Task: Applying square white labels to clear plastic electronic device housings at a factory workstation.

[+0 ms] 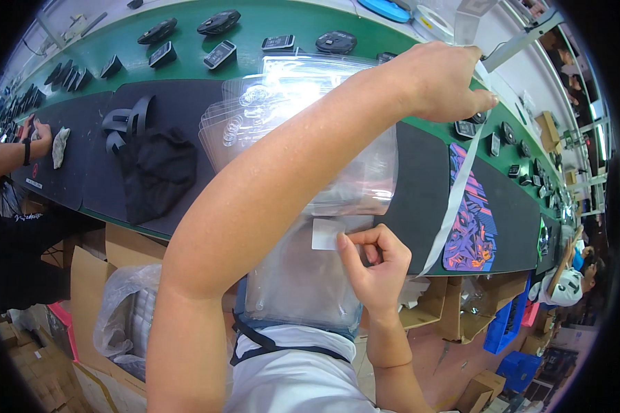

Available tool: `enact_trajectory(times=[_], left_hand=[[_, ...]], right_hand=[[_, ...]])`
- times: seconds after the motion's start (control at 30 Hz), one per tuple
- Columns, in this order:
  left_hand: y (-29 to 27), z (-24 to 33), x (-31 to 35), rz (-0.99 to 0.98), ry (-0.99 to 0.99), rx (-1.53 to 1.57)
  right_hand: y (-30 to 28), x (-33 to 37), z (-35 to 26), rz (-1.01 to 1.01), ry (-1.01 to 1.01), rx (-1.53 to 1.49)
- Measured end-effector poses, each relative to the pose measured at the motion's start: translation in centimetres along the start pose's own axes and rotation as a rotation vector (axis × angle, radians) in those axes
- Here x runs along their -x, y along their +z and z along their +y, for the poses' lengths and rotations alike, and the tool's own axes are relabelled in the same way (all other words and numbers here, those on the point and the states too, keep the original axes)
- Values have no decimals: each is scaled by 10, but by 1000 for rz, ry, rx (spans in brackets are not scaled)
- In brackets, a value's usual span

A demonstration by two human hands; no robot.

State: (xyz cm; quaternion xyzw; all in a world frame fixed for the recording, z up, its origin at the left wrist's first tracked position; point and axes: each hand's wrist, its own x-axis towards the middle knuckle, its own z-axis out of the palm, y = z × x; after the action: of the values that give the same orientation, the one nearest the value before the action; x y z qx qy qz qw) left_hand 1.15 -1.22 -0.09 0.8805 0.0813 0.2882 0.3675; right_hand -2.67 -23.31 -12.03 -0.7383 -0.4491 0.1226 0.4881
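At the near edge of the green-topped bench (189,60), a seated person is at work. Step in hand, by my reading: labelling clear packaging. The small white square label (325,235) lies over the upper part of a flat, transparent plastic pack (302,283) on the lap; whether it is stuck down I cannot tell. A stack of clear, glossy moulded plastic packs (365,180) lies just beyond, on the bench.

Next move, as judged, calls for squaring the label and pressing it flat, thumb clear of the adhesive.

Pose: right hand (379,265) low in front of the body, wrist upright, thumb and bent forefinger together on the label's right edge, remaining fingers curled. Left arm crosses high over the stack, elbow bent; left hand (455,79) is far to the right, palm down, at the top of a long white paper strip (455,201). Thumb and fingers look apart, but whether they grip the strip I cannot tell.
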Motion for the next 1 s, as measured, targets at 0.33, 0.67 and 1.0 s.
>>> enact_trajectory(times=[0.33,0.67,1.0], left_hand=[[19,-6,-8,-2,-36,-40],[23,-6,-8,0,8,7],[16,-7,-1,16,79,33]], right_hand=[[-10,3,-8,-68,-491,461],[-51,10,-39,-774,-496,576],[-73,-9,-38,-996,-698,286]])
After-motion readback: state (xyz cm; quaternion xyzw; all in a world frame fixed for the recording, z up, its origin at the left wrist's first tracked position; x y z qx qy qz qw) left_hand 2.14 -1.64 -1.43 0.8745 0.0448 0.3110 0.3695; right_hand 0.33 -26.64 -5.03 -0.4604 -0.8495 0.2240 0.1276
